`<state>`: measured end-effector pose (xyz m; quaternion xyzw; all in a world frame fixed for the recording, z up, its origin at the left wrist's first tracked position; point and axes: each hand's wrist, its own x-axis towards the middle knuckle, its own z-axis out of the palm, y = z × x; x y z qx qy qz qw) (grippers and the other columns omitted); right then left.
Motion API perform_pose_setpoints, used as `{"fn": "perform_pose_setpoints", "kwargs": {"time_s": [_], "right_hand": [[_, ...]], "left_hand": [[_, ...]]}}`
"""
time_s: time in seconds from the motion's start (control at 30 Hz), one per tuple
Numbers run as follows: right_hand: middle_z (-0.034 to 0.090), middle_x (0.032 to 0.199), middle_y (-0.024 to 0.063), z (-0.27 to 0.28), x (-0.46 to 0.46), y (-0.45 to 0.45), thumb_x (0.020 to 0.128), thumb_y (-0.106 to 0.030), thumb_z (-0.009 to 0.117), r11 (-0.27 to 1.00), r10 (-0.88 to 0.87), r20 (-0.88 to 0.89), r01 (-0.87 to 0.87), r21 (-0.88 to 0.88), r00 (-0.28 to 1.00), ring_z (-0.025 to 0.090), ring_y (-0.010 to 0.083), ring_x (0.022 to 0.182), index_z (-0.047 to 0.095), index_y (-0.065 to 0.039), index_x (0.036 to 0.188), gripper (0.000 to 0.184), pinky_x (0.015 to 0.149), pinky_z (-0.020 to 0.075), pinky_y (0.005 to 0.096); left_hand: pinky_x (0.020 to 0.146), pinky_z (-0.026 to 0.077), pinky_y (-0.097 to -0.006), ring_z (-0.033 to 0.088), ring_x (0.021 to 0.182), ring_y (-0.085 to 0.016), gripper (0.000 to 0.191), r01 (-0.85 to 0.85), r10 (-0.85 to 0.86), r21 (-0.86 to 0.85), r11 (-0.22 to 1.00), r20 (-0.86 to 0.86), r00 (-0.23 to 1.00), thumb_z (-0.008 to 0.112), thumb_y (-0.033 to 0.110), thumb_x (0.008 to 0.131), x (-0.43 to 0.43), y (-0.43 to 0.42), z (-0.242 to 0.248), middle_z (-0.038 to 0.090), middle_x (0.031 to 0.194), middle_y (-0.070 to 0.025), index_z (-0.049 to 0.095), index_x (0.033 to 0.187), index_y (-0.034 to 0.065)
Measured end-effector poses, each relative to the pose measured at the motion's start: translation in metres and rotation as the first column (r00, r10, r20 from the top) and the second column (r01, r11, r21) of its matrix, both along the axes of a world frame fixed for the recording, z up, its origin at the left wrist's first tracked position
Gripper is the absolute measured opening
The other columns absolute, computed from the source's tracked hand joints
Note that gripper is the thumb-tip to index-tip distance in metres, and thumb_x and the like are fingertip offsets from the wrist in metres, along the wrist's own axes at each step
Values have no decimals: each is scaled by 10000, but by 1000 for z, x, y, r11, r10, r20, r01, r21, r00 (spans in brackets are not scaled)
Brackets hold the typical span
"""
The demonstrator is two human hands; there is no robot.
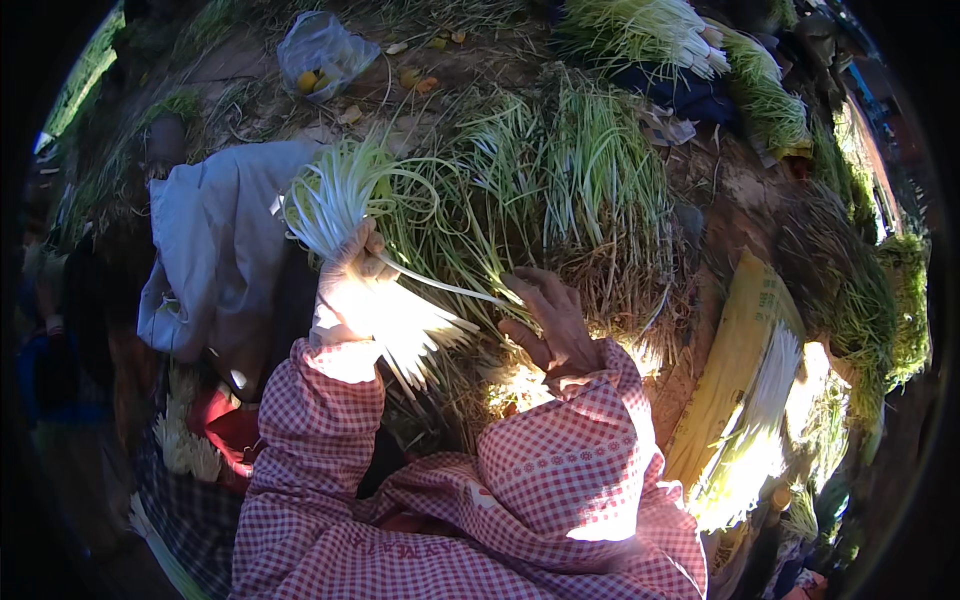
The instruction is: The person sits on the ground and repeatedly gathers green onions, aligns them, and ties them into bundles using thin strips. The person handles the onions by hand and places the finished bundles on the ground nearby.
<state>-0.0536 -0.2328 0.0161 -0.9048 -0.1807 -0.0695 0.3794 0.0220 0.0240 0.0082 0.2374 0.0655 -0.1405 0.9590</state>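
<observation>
My left hand is closed around a bundle of pale, long-stemmed vegetable shoots, like blanched garlic chives. White stem ends fan out below the fist towards the right, and more pale stems with yellow-green tops rise above it. One pale stalk runs from the left fist to my right hand, whose fingers are at its far end among green leaves; whether they grip it is unclear. Just beyond the hands lies a heap of green, leafy stalks with brown roots towards me.
A grey-white cloth lies at the left. A plastic bag with yellow fruit is at the top. A yellow woven sack bearing writing, with pale stems on it, lies at the right. More bundles are at the upper right.
</observation>
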Motion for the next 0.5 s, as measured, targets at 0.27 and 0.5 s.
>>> {"fn": "perform_pose_setpoints", "kwargs": {"time_s": [0.27,0.5], "right_hand": [[454,609,-17,-7,-10,13,959,-183,443,345,-4,-430,405,847,903,291,26,462,522,-2,1145,271,419,242,209],[549,692,33,-15,-9,30,945,-171,479,615,290,-505,246,749,813,468,70,536,508,-8,1164,274,527,382,200]], "left_hand": [[523,344,-209,413,547,-52,280,22,-7,130,991,-114,993,635,237,846,-10,-22,-10,578,867,-16,573,1046,51],[615,429,-235,499,680,-103,506,229,-182,284,931,-182,966,559,442,867,-31,-57,2,560,880,-2,514,1167,37]]}}
